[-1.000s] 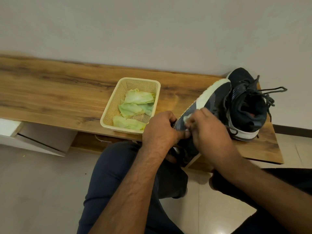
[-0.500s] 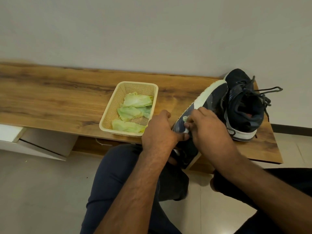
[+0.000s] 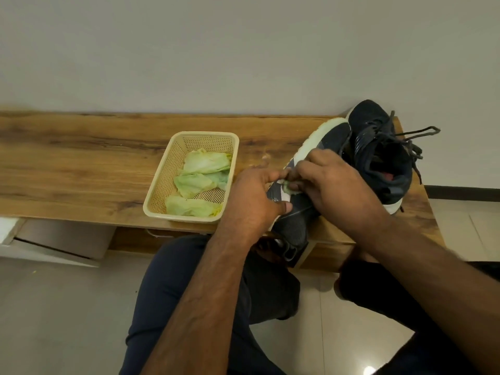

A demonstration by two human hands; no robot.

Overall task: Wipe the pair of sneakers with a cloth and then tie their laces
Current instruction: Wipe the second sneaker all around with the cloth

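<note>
**Mid-wipe on shoe one, laces not touched yet**

Wiping step for sure. Left hand [image 3: 255, 201] clamped around the near shoe [image 3: 295, 226], tipped on its side at the bench [image 3: 81, 169] front edge, heel hanging off over the lap. Right hand [image 3: 335, 182] pinching a small green cloth [image 3: 290, 186] against the shoe's side, just by the white sole.

Second shoe [image 3: 384, 158] upright behind, touching the first, laces [image 3: 416, 136] loose and spilling toward the bench's right end.

Probably next: rotate the shoe, hit the other side, then swap. Tight on the right, close to the corner. Plenty of bare bench left of the basket [image 3: 173, 169], spare cloths inside.
</note>
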